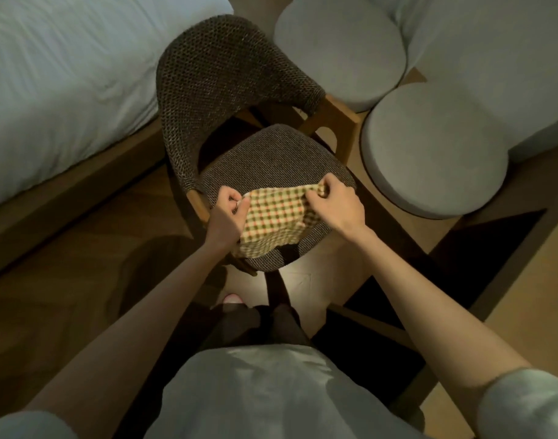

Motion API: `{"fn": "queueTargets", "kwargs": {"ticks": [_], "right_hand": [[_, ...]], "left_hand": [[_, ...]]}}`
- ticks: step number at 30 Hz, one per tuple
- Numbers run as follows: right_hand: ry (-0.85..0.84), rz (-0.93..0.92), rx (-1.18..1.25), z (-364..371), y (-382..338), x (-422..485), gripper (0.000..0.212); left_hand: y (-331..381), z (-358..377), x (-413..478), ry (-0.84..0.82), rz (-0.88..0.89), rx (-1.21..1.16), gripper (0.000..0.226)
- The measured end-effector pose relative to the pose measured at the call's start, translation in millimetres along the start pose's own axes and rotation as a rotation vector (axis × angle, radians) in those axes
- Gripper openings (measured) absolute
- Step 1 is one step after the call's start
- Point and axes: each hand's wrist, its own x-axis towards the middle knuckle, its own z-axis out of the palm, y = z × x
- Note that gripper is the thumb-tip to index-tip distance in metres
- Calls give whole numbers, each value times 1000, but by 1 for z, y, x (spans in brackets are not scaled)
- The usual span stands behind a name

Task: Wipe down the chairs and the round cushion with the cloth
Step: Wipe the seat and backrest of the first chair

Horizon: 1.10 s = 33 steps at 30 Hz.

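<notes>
Head view: cloth pinched between left hand, right hand.

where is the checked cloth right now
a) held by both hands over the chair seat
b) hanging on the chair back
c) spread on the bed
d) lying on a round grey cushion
a: the left hand and right hand each pinch an upper corner of the checked cloth, stretched over the front of the chair seat, away from the bed and the round grey cushion.
</notes>
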Motion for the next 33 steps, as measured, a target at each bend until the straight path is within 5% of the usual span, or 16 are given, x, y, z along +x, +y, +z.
{"fn": "queueTargets", "kwargs": {"ticks": [5, 12, 18, 25, 29, 33], "right_hand": [[-60, 33, -153, 39, 27, 31, 20], [-93, -60, -403, 125, 73, 114, 26], [171, -170, -344, 210, 115, 187, 21], [516, -298, -126, 284, 154, 244, 15], [661, -391, -6, 294, 162, 258, 29], [633, -461, 61, 291, 160, 253, 31]], "left_hand": [[-45, 17, 23, -74, -86, 80, 14], [-141, 76, 86, 55, -189, 265, 9], [-223, 131, 145, 356, -234, 132, 9], [-279, 172, 190, 653, -21, 216, 6], [-285, 176, 205, 668, 53, 286, 19], [-280, 172, 198, 653, 76, 378, 45]]}}
